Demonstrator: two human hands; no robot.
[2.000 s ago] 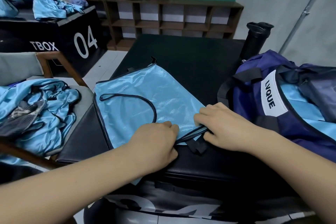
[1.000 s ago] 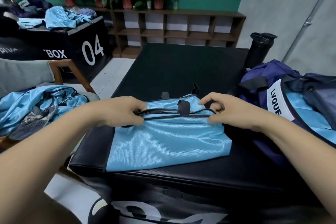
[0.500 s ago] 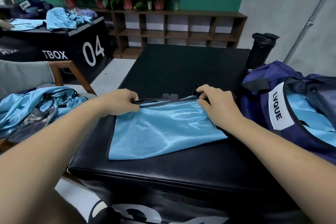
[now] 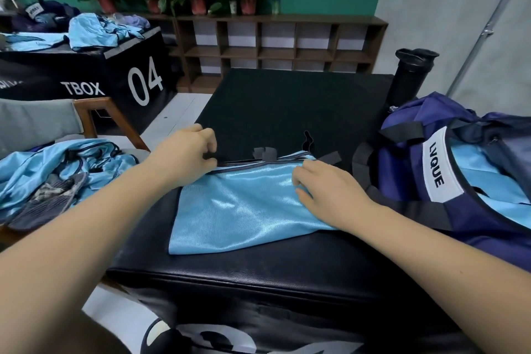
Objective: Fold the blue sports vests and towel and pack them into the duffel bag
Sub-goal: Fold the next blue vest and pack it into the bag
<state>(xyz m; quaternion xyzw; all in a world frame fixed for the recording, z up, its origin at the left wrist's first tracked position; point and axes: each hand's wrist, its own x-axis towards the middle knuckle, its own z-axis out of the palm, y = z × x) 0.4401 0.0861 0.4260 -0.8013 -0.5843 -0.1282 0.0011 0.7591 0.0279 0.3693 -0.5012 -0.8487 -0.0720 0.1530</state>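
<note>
The folded vest (image 4: 244, 210) lies on the padded box (image 4: 287, 106), the duffel bag (image 4: 402, 175) just right of it, a bottle (image 4: 411, 80) behind the bag. Left of the box a pile of vests (image 4: 43, 169) lies on a chair (image 4: 94, 115), with a 2nd box (image 4: 86, 75) behind it.

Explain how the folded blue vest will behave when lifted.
Probably floppy: the folded vest lies thin and limp on the black box. Its shiny fabric looks slippery, so the layers may slide apart. It likely weighs little.
</note>
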